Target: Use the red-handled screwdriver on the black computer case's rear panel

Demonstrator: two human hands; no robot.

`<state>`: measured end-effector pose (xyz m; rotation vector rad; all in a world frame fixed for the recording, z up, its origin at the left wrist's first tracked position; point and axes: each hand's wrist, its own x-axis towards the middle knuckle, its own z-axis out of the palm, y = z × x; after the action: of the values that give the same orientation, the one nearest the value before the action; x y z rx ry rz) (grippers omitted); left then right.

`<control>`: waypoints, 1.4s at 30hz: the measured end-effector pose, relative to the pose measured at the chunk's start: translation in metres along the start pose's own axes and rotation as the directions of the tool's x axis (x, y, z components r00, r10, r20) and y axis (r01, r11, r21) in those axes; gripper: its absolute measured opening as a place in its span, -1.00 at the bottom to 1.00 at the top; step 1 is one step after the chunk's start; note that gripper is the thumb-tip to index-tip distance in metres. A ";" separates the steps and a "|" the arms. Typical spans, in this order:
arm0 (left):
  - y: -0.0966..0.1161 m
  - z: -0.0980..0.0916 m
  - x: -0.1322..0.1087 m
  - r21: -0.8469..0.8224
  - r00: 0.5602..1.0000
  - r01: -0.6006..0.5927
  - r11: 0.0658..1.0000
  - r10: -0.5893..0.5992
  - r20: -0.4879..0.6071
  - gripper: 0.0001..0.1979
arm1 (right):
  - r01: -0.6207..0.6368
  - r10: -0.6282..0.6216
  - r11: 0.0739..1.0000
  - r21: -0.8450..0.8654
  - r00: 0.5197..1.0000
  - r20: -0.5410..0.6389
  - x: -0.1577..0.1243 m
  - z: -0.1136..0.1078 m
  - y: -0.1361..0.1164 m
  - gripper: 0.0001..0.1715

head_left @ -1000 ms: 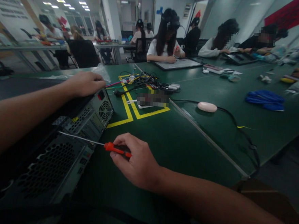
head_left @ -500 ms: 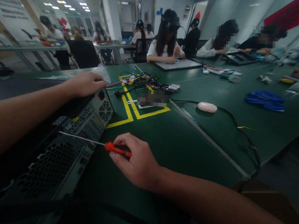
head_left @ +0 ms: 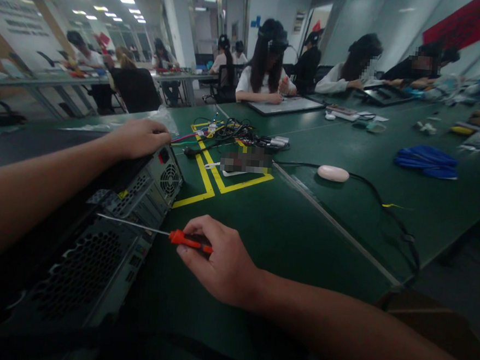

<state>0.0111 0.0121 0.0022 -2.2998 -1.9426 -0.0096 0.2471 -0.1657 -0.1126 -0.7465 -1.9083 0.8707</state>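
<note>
On the left side of the head view a dark desktop computer case (head_left: pixel 150 195) has its metal back panel, with a fan grille and ports, facing right. Over its top rear edge lies my left hand (head_left: pixel 138 138), fingers curled down on the case; the fingertips are partly hidden. Between the thumb and fingers of my right hand (head_left: pixel 222 258) is the orange and black handle of a screwdriver (head_left: pixel 177 237). Its long thin shaft points left across the back panel, and the tip is at the panel above the honeycomb vent. Whether the tip sits in a screw I cannot tell.
A tangle of black and coloured cables (head_left: pixel 237 129) lies beyond the case, by yellow tape lines (head_left: pixel 243 184) on the green table (head_left: pixel 301 239). To the right are a pale oval case (head_left: pixel 333 174), a black cord (head_left: pixel 380 198) and a blue bundle (head_left: pixel 426 161). Several people sit farther back.
The view has tipped slightly. Both hands keep their hold, and the screwdriver stays at nearly the same place on the back panel.
</note>
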 end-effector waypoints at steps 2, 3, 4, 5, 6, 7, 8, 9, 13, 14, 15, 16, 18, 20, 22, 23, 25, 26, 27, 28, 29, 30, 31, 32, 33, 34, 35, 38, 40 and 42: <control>0.001 -0.001 -0.001 -0.017 1.000 0.005 1.000 -0.005 0.001 -0.33 | -0.001 0.001 1.000 -0.003 1.000 -0.007 0.000 0.000 0.000 -0.85; 0.001 -0.001 -0.001 -0.021 1.000 0.006 1.000 -0.006 0.003 -0.32 | -0.003 0.003 1.000 -0.004 1.000 -0.008 0.000 0.000 0.000 -0.85; 0.002 -0.001 -0.001 -0.019 1.000 0.007 1.000 -0.007 0.003 -0.31 | -0.006 0.006 1.000 -0.006 1.000 -0.008 0.000 -0.001 0.000 -0.84; 0.002 -0.001 -0.001 -0.012 1.000 0.006 1.000 -0.006 0.001 -0.31 | -0.010 0.010 1.000 -0.007 1.000 -0.005 0.000 -0.001 0.000 -0.83; 0.001 0.000 -0.001 -0.004 1.000 0.006 1.000 -0.006 -0.001 -0.31 | -0.013 0.013 1.000 -0.006 1.000 -0.003 0.000 -0.001 -0.001 -0.82; 0.001 0.000 -0.001 0.003 1.000 0.004 1.000 -0.004 -0.004 -0.31 | -0.016 0.016 1.000 -0.004 1.000 -0.004 0.000 -0.001 -0.001 -0.81; 0.001 0.000 -0.001 0.008 1.000 0.002 1.000 -0.002 -0.006 -0.32 | -0.019 0.019 1.000 -0.003 1.000 -0.005 -0.001 -0.002 -0.001 -0.79; 0.001 0.001 -0.001 0.012 1.000 0.002 1.000 -0.002 -0.007 -0.32 | -0.020 0.020 1.000 -0.001 1.000 -0.009 -0.001 -0.002 -0.001 -0.78; 0.001 0.001 -0.001 -0.001 1.000 0.002 1.000 -0.002 0.001 -0.32 | -0.001 0.000 1.000 -0.009 0.999 -0.040 0.000 -0.002 -0.002 -0.78; 0.001 0.000 -0.001 -0.005 1.000 -0.003 1.000 0.003 0.004 -0.31 | 0.008 -0.009 1.000 -0.019 0.999 -0.044 0.000 -0.002 -0.001 -0.79; 0.000 0.000 -0.001 -0.008 1.000 -0.009 1.000 0.009 0.004 -0.31 | 0.018 -0.019 0.999 -0.032 0.999 -0.043 0.000 -0.002 -0.001 -0.79; 0.000 0.000 -0.001 -0.010 1.000 -0.014 1.000 0.014 0.000 -0.31 | 0.024 -0.026 0.999 -0.044 0.999 -0.040 0.000 -0.002 -0.001 -0.78; 0.000 0.001 -0.001 -0.007 1.000 -0.014 1.000 0.014 -0.009 -0.31 | 0.015 -0.017 0.998 -0.059 0.999 -0.034 0.001 -0.001 -0.001 -0.76; 0.000 0.001 -0.001 0.002 1.000 -0.004 1.000 0.004 -0.011 -0.31 | -0.007 0.006 0.999 -0.039 1.000 -0.020 0.000 0.000 -0.001 -0.76; 0.001 0.001 0.000 0.008 1.000 -0.001 1.000 0.001 -0.004 -0.31 | -0.022 0.022 1.000 0.019 1.000 0.010 -0.001 0.001 -0.001 -0.76; 0.001 0.001 0.000 0.010 1.000 -0.002 1.000 0.002 0.001 -0.31 | -0.023 0.022 0.999 0.048 0.999 0.025 -0.001 0.002 0.000 -0.73; 0.001 0.000 0.000 0.009 1.000 -0.005 1.000 0.004 0.000 -0.32 | -0.022 0.019 0.997 0.073 0.999 0.036 -0.002 0.002 0.000 -0.68; 0.001 0.000 0.000 0.007 1.000 -0.006 1.000 0.006 -0.001 -0.32 | -0.023 0.021 0.998 0.066 0.999 0.033 -0.002 0.002 0.001 -0.70; 0.001 -0.001 0.000 0.004 1.000 -0.007 1.000 0.007 0.001 -0.32 | -0.025 0.023 0.998 0.051 0.999 0.027 -0.002 0.002 0.001 -0.74; 0.001 -0.001 0.000 0.002 1.000 -0.007 1.000 0.007 0.005 -0.32 | -0.026 0.025 0.999 0.035 0.999 0.021 -0.002 0.002 0.001 -0.79; 0.000 -0.001 0.001 -0.001 1.000 -0.006 1.000 0.006 0.013 -0.32 | -0.026 0.026 0.999 0.025 1.000 0.015 -0.002 0.001 0.001 -0.83; 0.000 -0.001 0.001 -0.005 1.000 -0.006 1.000 0.007 0.021 -0.32 | -0.026 0.026 0.999 0.020 1.000 0.012 -0.001 0.001 0.001 -0.85; -0.001 0.000 0.002 -0.010 1.000 -0.005 1.000 0.005 0.023 -0.32 | -0.024 0.023 0.999 0.021 1.000 0.013 -0.001 0.001 0.001 -0.86; -0.001 0.000 0.002 -0.016 1.000 -0.003 1.000 0.003 0.017 -0.32 | -0.019 0.018 1.000 0.024 1.000 0.013 -0.001 0.000 0.001 -0.87; -0.002 0.001 0.003 -0.023 1.000 -0.003 1.000 0.003 0.006 -0.31 | -0.014 0.014 0.999 0.029 1.000 0.017 -0.001 0.000 0.001 -0.86; -0.003 0.002 0.003 -0.029 1.000 -0.003 1.000 0.003 -0.005 -0.31 | -0.008 0.007 1.000 0.028 1.000 0.013 0.000 0.000 0.001 -0.86; -0.003 0.003 0.003 -0.035 1.000 -0.005 0.999 0.004 -0.012 -0.31 | 0.001 -0.001 1.000 0.025 1.000 0.007 0.000 0.000 0.001 -0.86; -0.004 0.004 0.004 -0.037 1.000 -0.021 0.999 0.021 -0.003 -0.31 | 0.007 -0.007 1.000 0.024 1.000 0.009 0.000 0.000 0.002 -0.85; -0.005 0.004 0.004 -0.032 1.000 -0.018 0.999 0.018 -0.004 -0.32 | -0.001 0.001 1.000 0.020 1.000 0.021 0.000 0.000 0.002 -0.84; -0.005 0.005 0.004 -0.026 1.000 -0.009 1.000 0.008 -0.018 -0.33 | -0.006 0.005 1.000 0.011 1.000 0.021 0.000 0.000 0.003 -0.84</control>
<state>0.0060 0.0170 -0.0019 -2.3158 -1.9353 -0.0554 0.2474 -0.1645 -0.1152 -0.7389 -1.9187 0.8949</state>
